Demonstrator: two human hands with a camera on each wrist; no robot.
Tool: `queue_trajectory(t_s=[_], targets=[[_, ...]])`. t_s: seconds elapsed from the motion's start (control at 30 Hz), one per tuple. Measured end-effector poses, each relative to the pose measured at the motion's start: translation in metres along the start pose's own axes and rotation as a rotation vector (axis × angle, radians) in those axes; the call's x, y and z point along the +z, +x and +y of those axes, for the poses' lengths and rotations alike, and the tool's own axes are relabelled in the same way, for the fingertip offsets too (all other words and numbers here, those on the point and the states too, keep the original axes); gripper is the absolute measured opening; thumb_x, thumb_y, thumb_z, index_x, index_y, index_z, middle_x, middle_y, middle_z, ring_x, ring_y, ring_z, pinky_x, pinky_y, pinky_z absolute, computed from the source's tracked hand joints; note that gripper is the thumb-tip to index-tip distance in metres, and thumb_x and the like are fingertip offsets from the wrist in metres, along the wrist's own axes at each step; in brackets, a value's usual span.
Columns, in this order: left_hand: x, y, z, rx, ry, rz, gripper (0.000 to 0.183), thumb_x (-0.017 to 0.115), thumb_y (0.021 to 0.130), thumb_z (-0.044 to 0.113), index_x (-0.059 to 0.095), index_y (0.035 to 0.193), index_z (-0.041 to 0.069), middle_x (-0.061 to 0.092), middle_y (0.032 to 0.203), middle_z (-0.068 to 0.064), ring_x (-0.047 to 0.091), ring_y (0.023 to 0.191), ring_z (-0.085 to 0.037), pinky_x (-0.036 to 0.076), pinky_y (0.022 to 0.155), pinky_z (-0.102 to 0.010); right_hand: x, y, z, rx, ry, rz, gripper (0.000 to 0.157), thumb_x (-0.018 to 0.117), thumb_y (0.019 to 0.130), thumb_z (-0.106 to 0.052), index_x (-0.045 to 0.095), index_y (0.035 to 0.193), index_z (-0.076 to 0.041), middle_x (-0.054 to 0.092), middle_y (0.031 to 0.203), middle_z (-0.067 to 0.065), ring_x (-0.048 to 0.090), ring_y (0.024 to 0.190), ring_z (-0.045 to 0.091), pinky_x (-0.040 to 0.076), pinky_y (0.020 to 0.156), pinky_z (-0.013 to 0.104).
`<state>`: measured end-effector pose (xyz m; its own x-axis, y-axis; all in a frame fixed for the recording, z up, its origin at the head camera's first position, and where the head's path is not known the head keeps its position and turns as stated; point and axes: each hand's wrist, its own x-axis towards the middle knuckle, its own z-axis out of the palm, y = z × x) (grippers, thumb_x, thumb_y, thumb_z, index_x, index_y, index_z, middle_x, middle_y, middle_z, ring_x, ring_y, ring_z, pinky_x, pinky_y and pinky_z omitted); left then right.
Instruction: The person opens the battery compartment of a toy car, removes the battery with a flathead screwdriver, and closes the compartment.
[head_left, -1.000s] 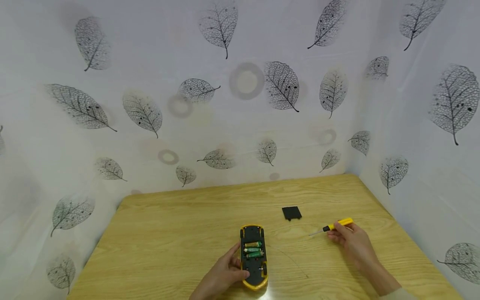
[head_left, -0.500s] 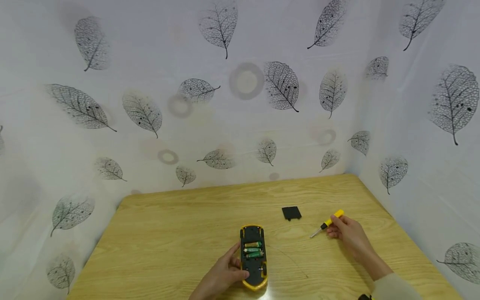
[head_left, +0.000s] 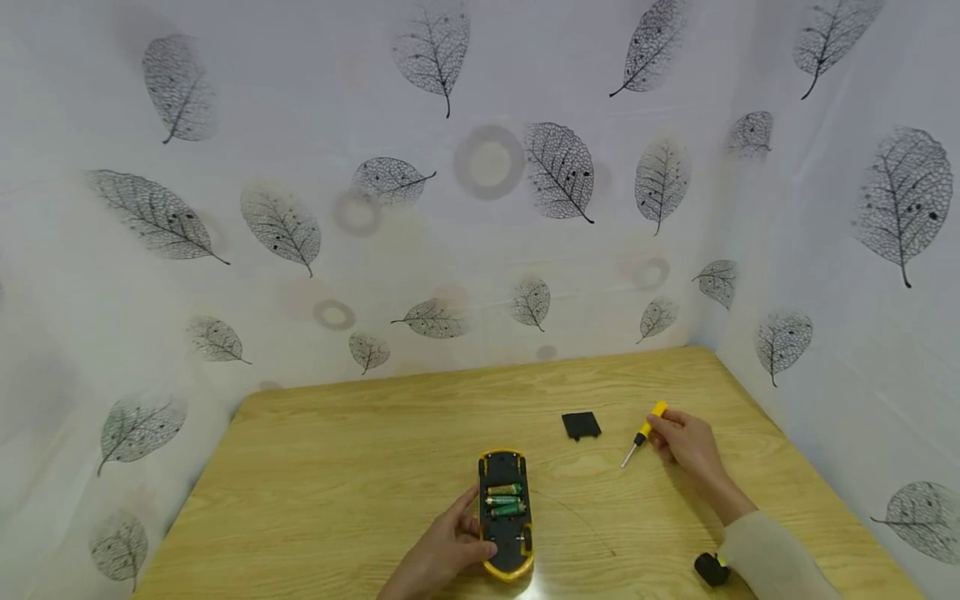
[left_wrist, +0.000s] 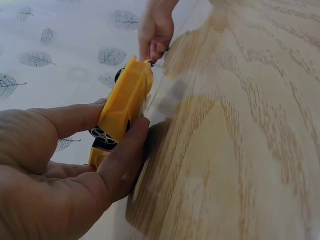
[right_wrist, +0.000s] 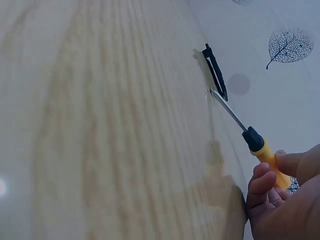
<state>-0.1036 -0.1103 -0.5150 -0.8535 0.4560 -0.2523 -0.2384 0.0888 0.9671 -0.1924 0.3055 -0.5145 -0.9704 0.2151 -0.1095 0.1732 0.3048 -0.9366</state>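
Belly up on the table lies a yellow toy car [head_left: 507, 546], its black underside facing me. Several green batteries [head_left: 506, 501] sit in its open compartment. My left hand [head_left: 442, 546] grips the car's left side, thumb over the underside; the left wrist view shows the yellow body [left_wrist: 125, 100] between thumb and fingers. In my right hand [head_left: 690, 450] a screwdriver [head_left: 645, 429] with a yellow handle is pinched, its metal shaft slanting down to the left. Close to the screwdriver lies a black battery cover [head_left: 581, 425], also visible edge-on in the right wrist view.
A wooden table [head_left: 360, 467] carries everything. White curtain-like sheeting [head_left: 337, 250] printed with dark leaves surrounds its back and sides. A small black object [head_left: 711, 570] shows beside the right sleeve [head_left: 772, 554], at the wrist.
My right hand has moved up and slightly left, and the screwdriver has swung to a steeper slant. The black object by the right sleeve has come into view. The left hand stays on the toy car.
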Motion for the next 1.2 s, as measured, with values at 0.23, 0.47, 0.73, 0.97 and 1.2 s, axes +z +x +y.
queue_trajectory(t_s=[0.23,0.47,0.73,0.97,1.2], targets=[[-0.001,0.001,0.000,-0.010,0.024,0.008,0.095,0.075,0.088,0.000,0.014,0.162,-0.005,0.056,0.103,-0.014,0.062,0.084,-0.019,0.059,0.077,-0.034,0.006,0.010,-0.004,0.006,0.013,0.038,0.050,0.057,0.108,-0.021,0.051,0.137,0.019,0.069,0.085,0.007,0.064,0.070,0.012,0.056,0.060,0.024],[0.000,0.000,0.000,-0.012,-0.027,-0.009,0.095,0.073,0.090,-0.001,0.012,0.163,-0.005,0.055,0.104,-0.015,0.063,0.086,-0.020,0.060,0.078,-0.036,0.009,0.016,-0.008,0.035,0.025,0.062,0.051,0.060,0.106,-0.017,0.050,0.136,0.023,0.069,0.083,0.009,0.066,0.065,0.012,0.058,0.058,0.025],[0.000,-0.001,0.002,-0.028,-0.047,-0.017,0.095,0.074,0.091,-0.002,0.012,0.163,-0.005,0.055,0.103,-0.014,0.061,0.085,-0.019,0.060,0.078,-0.034,0.013,0.024,-0.003,0.049,-0.064,0.104,0.046,0.062,0.103,-0.017,0.058,0.126,0.022,0.068,0.070,0.005,0.064,0.056,0.010,0.056,0.052,0.023],[0.000,-0.002,0.004,-0.022,-0.029,-0.019,0.095,0.075,0.091,0.000,0.013,0.162,-0.006,0.056,0.102,-0.014,0.062,0.084,-0.018,0.059,0.077,-0.033,0.017,0.026,0.003,-0.003,-0.125,0.141,0.039,0.063,0.103,-0.018,0.065,0.116,0.018,0.067,0.065,0.004,0.062,0.051,0.011,0.054,0.049,0.023],[0.000,-0.002,0.003,-0.023,-0.048,-0.020,0.095,0.073,0.091,0.000,0.011,0.162,-0.005,0.055,0.103,-0.014,0.062,0.085,-0.019,0.060,0.079,-0.036,0.020,0.026,0.002,-0.012,-0.117,0.176,0.039,0.063,0.102,-0.016,0.064,0.117,0.020,0.067,0.064,0.005,0.063,0.050,0.011,0.055,0.049,0.024]])
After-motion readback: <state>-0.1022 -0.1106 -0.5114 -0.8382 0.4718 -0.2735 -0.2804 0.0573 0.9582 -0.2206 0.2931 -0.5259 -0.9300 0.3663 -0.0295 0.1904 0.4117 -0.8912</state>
